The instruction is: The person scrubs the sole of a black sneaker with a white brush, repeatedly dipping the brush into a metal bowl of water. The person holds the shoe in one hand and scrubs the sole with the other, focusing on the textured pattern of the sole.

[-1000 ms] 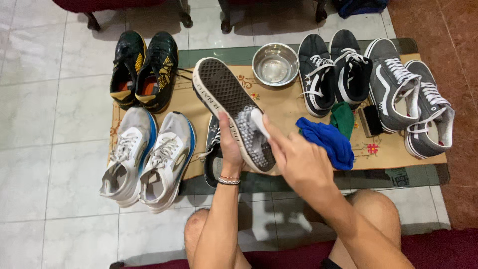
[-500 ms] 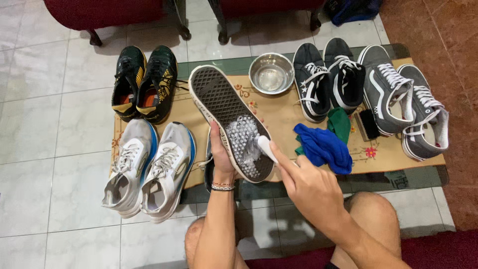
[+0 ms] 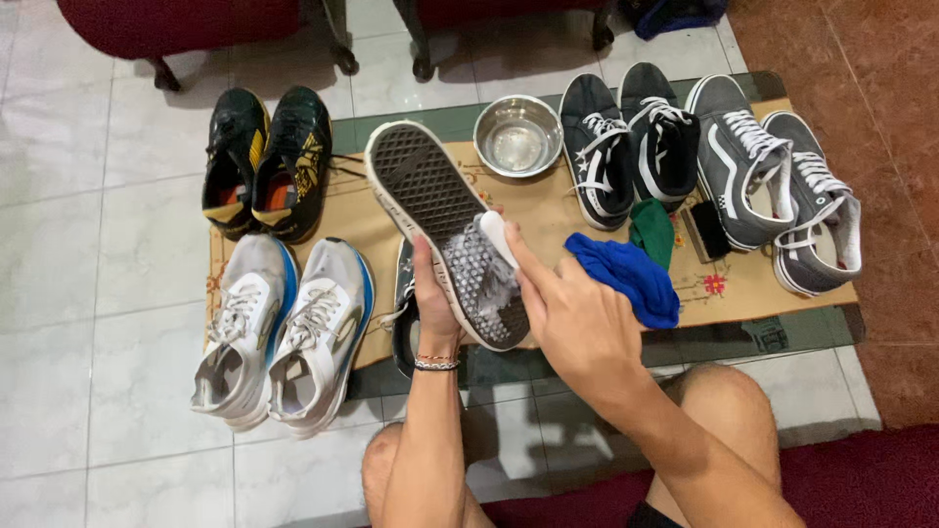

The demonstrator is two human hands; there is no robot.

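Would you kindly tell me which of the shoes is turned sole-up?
The dark shoe in the left hand: its soapy sole faces up under the white brush, while all the others sit upright on the mat.

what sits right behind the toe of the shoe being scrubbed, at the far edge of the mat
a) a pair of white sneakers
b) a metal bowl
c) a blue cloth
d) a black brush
b: the metal bowl stands just beyond the toe end of the upturned shoe, whose sole the right hand scrubs with a white brush while the left hand holds it.
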